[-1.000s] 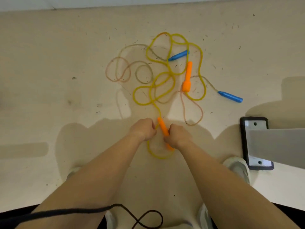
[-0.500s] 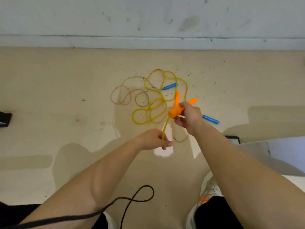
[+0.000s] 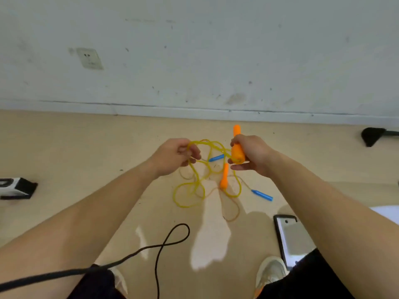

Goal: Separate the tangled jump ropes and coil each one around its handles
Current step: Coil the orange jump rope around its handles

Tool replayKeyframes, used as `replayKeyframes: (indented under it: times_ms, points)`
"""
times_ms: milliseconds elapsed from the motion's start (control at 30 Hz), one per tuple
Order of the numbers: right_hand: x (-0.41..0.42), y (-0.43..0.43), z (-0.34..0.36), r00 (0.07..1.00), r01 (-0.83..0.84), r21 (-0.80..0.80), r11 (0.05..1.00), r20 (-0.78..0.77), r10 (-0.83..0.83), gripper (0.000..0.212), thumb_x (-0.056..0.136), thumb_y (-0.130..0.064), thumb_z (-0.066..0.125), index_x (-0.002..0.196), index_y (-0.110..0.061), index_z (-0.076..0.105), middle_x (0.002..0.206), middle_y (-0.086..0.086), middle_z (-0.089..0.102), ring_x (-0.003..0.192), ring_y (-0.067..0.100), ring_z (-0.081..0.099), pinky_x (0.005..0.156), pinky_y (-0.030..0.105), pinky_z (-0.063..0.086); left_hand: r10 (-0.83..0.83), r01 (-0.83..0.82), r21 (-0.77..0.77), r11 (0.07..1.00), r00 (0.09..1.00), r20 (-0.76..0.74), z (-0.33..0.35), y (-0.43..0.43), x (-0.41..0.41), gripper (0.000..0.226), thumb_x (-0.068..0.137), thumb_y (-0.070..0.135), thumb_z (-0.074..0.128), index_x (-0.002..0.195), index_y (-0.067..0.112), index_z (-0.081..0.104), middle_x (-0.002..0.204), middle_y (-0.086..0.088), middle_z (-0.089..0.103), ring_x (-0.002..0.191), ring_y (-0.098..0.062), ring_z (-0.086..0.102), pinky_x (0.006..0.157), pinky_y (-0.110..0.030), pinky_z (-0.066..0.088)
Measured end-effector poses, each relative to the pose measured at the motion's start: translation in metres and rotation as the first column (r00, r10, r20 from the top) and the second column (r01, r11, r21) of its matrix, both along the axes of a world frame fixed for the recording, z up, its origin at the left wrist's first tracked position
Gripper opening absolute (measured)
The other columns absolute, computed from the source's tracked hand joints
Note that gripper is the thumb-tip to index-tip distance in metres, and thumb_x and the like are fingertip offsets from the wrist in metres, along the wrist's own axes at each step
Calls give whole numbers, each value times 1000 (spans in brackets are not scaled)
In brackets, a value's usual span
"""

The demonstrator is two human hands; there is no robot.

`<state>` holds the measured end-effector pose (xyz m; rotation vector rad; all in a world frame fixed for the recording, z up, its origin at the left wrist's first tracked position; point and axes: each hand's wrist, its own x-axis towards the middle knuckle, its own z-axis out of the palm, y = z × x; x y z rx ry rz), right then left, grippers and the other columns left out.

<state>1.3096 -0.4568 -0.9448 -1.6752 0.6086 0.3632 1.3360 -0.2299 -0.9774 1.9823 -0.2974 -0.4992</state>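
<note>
On my feed the pale wall (image 3: 216,50) fills the upper half, and below it lies the tan floor (image 3: 75,147), where the work sits. Both bare forearms reach in from the bottom corners and meet near the middle.

A flat black-framed device (image 3: 289,234) lies on the floor under the right forearm, and a black cable (image 3: 164,244) loops across the floor near the person's feet.

The left hand (image 3: 174,156) is raised off the floor with its fingers curled round several strands of the yellow rope (image 3: 195,178), pinching them in a bunch. From that hand the rope arcs across to the right hand and also drops to the floor in loose, overlapping loops.

The right hand (image 3: 252,155) is wrapped firmly round an orange handle (image 3: 237,153), held nearly upright, its narrow end standing up above the fist and its thick end towards me.

A thin pale rope (image 3: 238,210) lies tangled in the same heap, one loop trailing out on the near side.

The second orange handle (image 3: 224,176) lies on the floor in the tangle, just below the right hand. One blue handle (image 3: 262,195) lies to the right of the heap, and another blue handle (image 3: 216,157) shows between the two hands, on the floor beyond.

A wall socket (image 3: 89,58) sits at upper left.
</note>
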Motion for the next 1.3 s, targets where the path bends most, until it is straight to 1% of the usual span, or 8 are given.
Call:
replayKeyframes:
  times_ms: [233, 400, 533, 667, 767, 900, 1100, 1300]
  points:
    - [-24, 34, 1, 972, -229, 370, 900, 38, 231, 27, 89, -38, 45, 92, -18, 62, 119, 11, 72, 99, 28, 63, 90, 44, 46, 91, -118, -415, 902, 992, -83, 70, -2, -9, 22, 101, -3, 45, 103, 7, 65, 105, -9, 74, 101, -22, 72, 88, -32, 58]
    - [-26, 47, 7, 948, -290, 572, 768, 60, 313, 37, 99, -32, 39, 87, -4, 60, 89, 18, 64, 79, 32, 67, 75, 44, 57, 250, -289, -543, 788, 957, -147, 54, 2, -1, 18, 99, -1, 52, 111, 3, 65, 109, -13, 72, 105, -26, 71, 83, -29, 59]
    - [-12, 47, 13, 991, -133, 657, 742, 80, 107, 24, 100, -25, 43, 83, -10, 52, 69, 9, 58, 57, 24, 60, 56, 37, 58, 256, -339, -330, 881, 928, -269, 34, -4, 2, 34, 102, 38, 49, 118, 12, 63, 122, -12, 69, 108, -19, 66, 97, -36, 49]
    - [7, 36, 17, 986, -4, 750, 661, 113, -122, 22, 100, -25, 43, 86, -10, 49, 72, 11, 55, 55, 23, 62, 50, 36, 58, -136, 27, -235, 972, 877, -461, 1, -11, -12, 84, 88, 71, 24, 115, 4, 67, 111, -22, 72, 112, -25, 67, 109, -38, 39]
    - [19, 21, 17, 932, 107, 737, 667, 159, -325, 18, 100, -26, 46, 88, -12, 47, 71, 10, 52, 54, 22, 61, 51, 34, 57, -264, 294, 93, 951, 932, -248, -19, 2, -25, 48, 98, 54, 47, 99, 12, 70, 99, -4, 75, 97, -10, 67, 94, -31, 45]
    - [25, -5, 14, 802, 282, 620, 732, 266, -535, 19, 101, -25, 46, 91, -8, 47, 59, 7, 54, 51, 22, 60, 54, 35, 57, -310, 316, 470, 824, 946, -93, -49, 36, -23, 19, 95, 10, 55, 88, 26, 64, 90, 8, 73, 89, -8, 65, 79, -22, 46]
    - [25, -20, -8, 897, 346, -51, 937, 312, -314, 27, 95, -27, 45, 116, -10, 48, 93, 13, 68, 81, 28, 71, 62, 45, 62, -7, 17, 95, 995, 995, -102, -20, 30, -14, 18, 99, 0, 51, 93, 11, 64, 89, -5, 75, 81, -20, 72, 70, -23, 55]
    - [13, -5, -16, 989, 24, -655, 755, 124, 77, 29, 88, -31, 50, 105, -8, 55, 107, 15, 60, 92, 35, 59, 80, 44, 48, 144, -178, -210, 961, 975, -170, 25, 13, -12, 13, 101, 8, 53, 108, 7, 63, 96, -10, 76, 83, -25, 75, 73, -28, 59]
